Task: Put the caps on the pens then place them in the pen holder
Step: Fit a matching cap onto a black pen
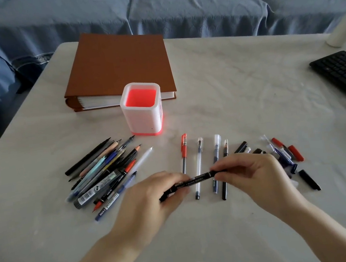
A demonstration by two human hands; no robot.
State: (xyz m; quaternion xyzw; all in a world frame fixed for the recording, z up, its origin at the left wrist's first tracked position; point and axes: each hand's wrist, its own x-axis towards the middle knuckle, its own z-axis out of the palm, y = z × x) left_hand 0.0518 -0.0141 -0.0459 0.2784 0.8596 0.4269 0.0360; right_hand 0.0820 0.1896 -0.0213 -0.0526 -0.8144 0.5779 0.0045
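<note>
A black marker pen [194, 181] is held level between both hands above the table. My left hand [153, 199] grips its left end, and my right hand [249, 172] pinches its right end, where a black cap sits. The white pen holder [142, 110] with a red inside stands empty behind them. A pile of uncapped pens and pencils [106, 174] lies to the left. Several capped pens [205, 163] lie in a row under the marker. Loose caps [285, 153], red, blue, black and clear, are scattered on the right.
A thick brown binder [118, 66] lies behind the holder. A black keyboard [343, 72] sits at the right edge, with a white cylinder [343, 29] behind it. A blue sofa [155, 11] runs along the table's far side.
</note>
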